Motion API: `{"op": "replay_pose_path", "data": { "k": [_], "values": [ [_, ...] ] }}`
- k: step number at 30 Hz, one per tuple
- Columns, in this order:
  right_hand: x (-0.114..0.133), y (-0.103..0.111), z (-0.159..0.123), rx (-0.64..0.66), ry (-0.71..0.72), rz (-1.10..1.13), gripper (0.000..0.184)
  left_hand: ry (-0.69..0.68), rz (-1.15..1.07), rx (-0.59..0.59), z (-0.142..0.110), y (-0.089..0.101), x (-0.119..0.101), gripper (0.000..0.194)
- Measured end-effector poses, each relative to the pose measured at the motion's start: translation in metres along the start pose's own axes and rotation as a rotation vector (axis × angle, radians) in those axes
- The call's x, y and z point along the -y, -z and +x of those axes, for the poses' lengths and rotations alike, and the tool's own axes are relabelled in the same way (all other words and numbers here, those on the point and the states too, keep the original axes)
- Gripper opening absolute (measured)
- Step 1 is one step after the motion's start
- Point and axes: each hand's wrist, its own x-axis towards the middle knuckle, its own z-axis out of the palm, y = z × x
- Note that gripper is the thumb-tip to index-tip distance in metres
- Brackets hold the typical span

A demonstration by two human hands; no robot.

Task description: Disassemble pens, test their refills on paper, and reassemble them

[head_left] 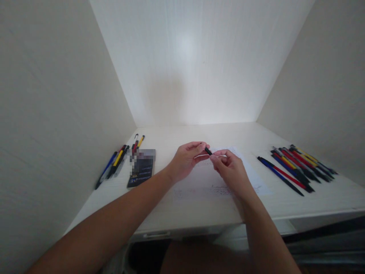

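Observation:
Between my two hands, above the paper, is a short black pen part (208,151), slanting down to the right. My left hand (188,158) pinches its upper end between thumb and fingers. At the lower end, the thumb and forefinger of my right hand (229,165) close on it. Whether it is a whole pen or only a piece I cannot tell, since the fingers cover its ends. Under both hands lies a white sheet of paper (199,180) with rows of dark handwriting or scribbles.
Several pens (299,163) in blue, red, yellow and black lie in a row at the right. More pens (115,161) lie by the left wall, near a dark, partly blurred box-like object (142,171). White panels (199,76) enclose the desk (162,140) at the back and sides.

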Motion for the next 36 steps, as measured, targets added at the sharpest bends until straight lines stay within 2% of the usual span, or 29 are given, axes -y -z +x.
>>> {"op": "replay_pose_path", "data": {
  "k": [3,5,9,13,15,17,22,28,31,36],
  "values": [
    [-0.002,0.0,0.0,-0.04,0.066,-0.042,0.02,-0.011,0.014,-0.055,0.001,0.002,0.0,0.022],
    [-0.002,0.001,0.0,-0.035,0.084,-0.118,0.019,-0.011,0.027,-0.041,0.002,0.006,0.002,0.023],
    [-0.001,0.0,-0.001,0.075,0.056,-0.158,0.038,-0.025,0.044,0.05,0.003,0.011,0.004,0.025],
    [-0.002,-0.002,0.0,-0.005,0.075,-0.065,0.019,-0.054,0.047,-0.046,0.004,0.009,0.004,0.024],
    [-0.004,-0.002,0.001,-0.064,0.098,-0.087,0.018,-0.059,0.05,-0.11,0.004,0.008,0.005,0.024],
    [-0.004,-0.001,0.002,-0.068,0.113,-0.148,0.015,-0.052,0.062,-0.123,0.004,0.007,0.005,0.024],
    [0.0,0.0,0.001,0.071,0.085,-0.199,0.035,-0.053,0.1,-0.028,0.003,0.007,0.004,0.025],
    [-0.004,-0.003,0.0,-0.051,0.079,-0.156,0.013,-0.084,0.126,-0.133,0.005,0.008,0.008,0.024],
    [-0.003,-0.001,-0.001,-0.009,0.115,-0.211,0.018,-0.088,0.16,-0.065,0.004,0.008,0.006,0.023],
    [0.002,0.0,-0.004,0.222,0.062,-0.065,0.033,-0.06,0.157,0.1,0.003,0.009,-0.004,0.024]
  ]
}}
